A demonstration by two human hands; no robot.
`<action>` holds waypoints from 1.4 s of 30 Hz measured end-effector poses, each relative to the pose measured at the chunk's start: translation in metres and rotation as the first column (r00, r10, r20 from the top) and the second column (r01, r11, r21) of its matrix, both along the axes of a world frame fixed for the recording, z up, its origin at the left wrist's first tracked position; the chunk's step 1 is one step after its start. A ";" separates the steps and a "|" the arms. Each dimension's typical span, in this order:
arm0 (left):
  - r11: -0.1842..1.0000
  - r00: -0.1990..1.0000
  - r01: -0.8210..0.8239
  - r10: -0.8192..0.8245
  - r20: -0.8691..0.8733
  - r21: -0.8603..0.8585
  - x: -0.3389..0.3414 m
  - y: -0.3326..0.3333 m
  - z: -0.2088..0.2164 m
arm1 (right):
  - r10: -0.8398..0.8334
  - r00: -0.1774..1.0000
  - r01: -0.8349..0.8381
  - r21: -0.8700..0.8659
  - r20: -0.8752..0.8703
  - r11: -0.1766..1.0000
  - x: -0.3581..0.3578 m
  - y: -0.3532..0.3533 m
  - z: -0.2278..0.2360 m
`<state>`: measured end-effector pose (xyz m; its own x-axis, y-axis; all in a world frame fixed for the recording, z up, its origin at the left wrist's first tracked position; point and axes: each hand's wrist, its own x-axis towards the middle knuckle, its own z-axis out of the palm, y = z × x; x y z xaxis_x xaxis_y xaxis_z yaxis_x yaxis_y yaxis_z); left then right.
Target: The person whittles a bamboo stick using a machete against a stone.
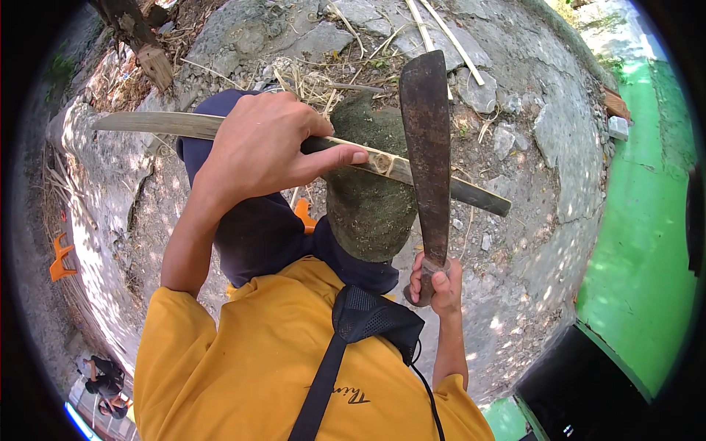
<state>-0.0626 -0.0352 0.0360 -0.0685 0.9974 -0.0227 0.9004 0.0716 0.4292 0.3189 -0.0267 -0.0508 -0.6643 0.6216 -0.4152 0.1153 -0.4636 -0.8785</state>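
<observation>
My left hand [272, 143] is closed over a long split bamboo strip [390, 163], its thumb lying along the upper edge. The strip slants across my knees, running from the left down to the right, with a knot just past my thumb. In my right hand [438, 287] is the handle of a machete [426, 140], fingers wrapped round it. The wide, rust-dark blade points up and away from me and crosses in front of the strip near its right part; whether they touch I cannot tell. Under the strip, a worn green cloth [368, 213] covers my right knee.
Thin pale bamboo slivers [445, 37] and shavings lie on the cracked stone ground [515, 176] ahead. A wooden post [151, 62] stands at the far left. An orange plastic piece [61, 257] is at left, a green wall [632, 213] at right. People [108, 386] appear at lower left.
</observation>
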 end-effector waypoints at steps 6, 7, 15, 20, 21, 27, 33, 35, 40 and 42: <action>0.999 0.999 0.030 -0.029 0.022 -0.043 -0.001 0.005 0.004 | -0.027 0.999 0.024 -0.053 -0.046 0.998 -0.004 -0.001 -0.010; 0.998 0.999 0.029 -0.027 0.028 -0.059 -0.001 0.005 0.004 | -0.033 0.998 0.029 -0.075 -0.050 0.997 -0.005 0.000 -0.009; 1.000 1.000 0.022 -0.022 0.016 0.003 -0.002 0.002 0.001 | -0.002 0.997 -0.012 -0.171 -0.082 0.985 -0.017 0.013 -0.009; 0.999 0.999 0.020 -0.021 -0.029 -0.038 0.003 0.002 0.003 | 0.008 0.989 -0.045 -0.250 -0.145 0.967 -0.038 0.023 0.000; 0.999 0.999 0.022 -0.023 -0.030 -0.035 0.003 0.002 0.003 | 0.007 0.989 -0.043 -0.247 -0.146 0.968 -0.045 0.024 0.004; 0.998 1.000 -0.002 0.003 0.002 -0.067 0.005 0.003 0.003 | -0.060 0.989 0.058 -0.019 -0.133 0.998 -0.053 0.021 0.010; 0.999 1.000 -0.014 0.014 0.007 -0.037 0.001 0.002 0.003 | -0.113 0.950 -0.066 0.542 0.291 0.838 -0.023 0.016 0.016; 0.999 1.000 -0.003 0.002 -0.006 -0.048 0.002 0.003 0.003 | -0.108 0.938 -0.132 0.630 0.328 0.765 -0.021 0.012 0.018; 0.998 1.000 0.008 -0.008 -0.004 -0.065 0.003 0.003 0.002 | -0.118 0.914 -0.245 0.763 0.387 0.598 -0.022 0.006 0.021; 1.000 1.000 0.007 -0.007 0.009 -0.025 0.003 0.002 0.001 | -0.132 0.908 -0.265 0.788 0.399 0.555 -0.022 0.006 0.022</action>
